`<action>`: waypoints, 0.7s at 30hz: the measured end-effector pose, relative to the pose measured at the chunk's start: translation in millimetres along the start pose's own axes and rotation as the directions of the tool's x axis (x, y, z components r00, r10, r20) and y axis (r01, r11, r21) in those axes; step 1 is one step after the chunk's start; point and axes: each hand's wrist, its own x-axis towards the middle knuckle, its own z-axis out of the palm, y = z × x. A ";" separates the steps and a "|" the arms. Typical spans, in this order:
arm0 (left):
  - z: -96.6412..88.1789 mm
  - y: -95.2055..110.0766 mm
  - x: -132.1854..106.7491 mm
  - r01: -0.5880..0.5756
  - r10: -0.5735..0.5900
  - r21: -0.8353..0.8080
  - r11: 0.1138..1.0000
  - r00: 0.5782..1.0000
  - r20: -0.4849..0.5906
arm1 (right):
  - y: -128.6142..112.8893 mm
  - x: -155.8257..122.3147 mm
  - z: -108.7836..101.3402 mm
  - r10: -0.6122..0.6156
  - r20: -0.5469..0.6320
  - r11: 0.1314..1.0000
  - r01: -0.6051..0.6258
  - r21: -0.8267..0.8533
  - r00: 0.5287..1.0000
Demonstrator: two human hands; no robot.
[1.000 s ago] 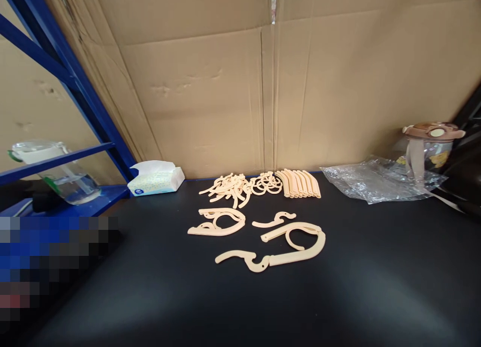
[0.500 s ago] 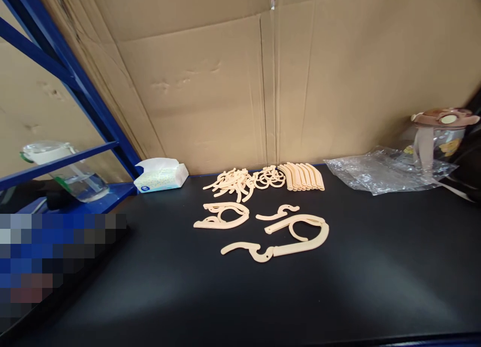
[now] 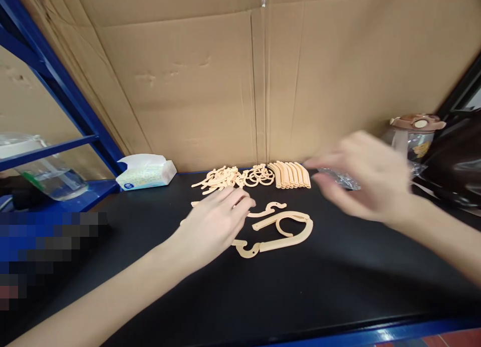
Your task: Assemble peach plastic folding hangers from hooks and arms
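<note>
My left hand (image 3: 218,217) reaches over the middle of the black table, fingers loosely bent and a little apart, with nothing seen in it. It covers most of a folded beige plastic hanger and one end of an unfolded hanger (image 3: 287,244). Just right of its fingertips lies a loose hanger hook (image 3: 268,210). My right hand (image 3: 364,177), smeared by motion, is in the air right of a row of curved hanger arms (image 3: 289,175). Its thumb and fingers are apart and hold nothing visible.
At the back lie a heap of loose hooks (image 3: 221,178) and several curved ring pieces (image 3: 261,175). A tissue pack (image 3: 146,171) stands back left, beside the blue frame (image 3: 101,154). A clear plastic bag (image 3: 340,178) and a drink bottle (image 3: 417,136) are back right.
Both my hands have come into view, the left over the hangers and the right beside the row of arms. The camera view has shifted slightly; the pieces lie as before.
</note>
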 end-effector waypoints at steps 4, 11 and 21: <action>37.4 -10.1 27.3 -0.005 0.019 -0.094 0.996 0.989 0.145 | 0.0 2.3 54.4 -0.230 0.105 0.963 0.242 -0.119 0.968; 56.4 -12.1 39.7 -0.094 0.123 -0.132 0.987 0.966 0.229 | 0.8 -19.1 87.5 -0.137 0.247 0.989 0.118 0.089 0.959; 56.1 -8.8 42.2 -0.026 0.032 -0.029 0.999 0.973 0.227 | -1.2 -21.5 91.6 -0.114 0.361 0.983 0.054 0.173 0.926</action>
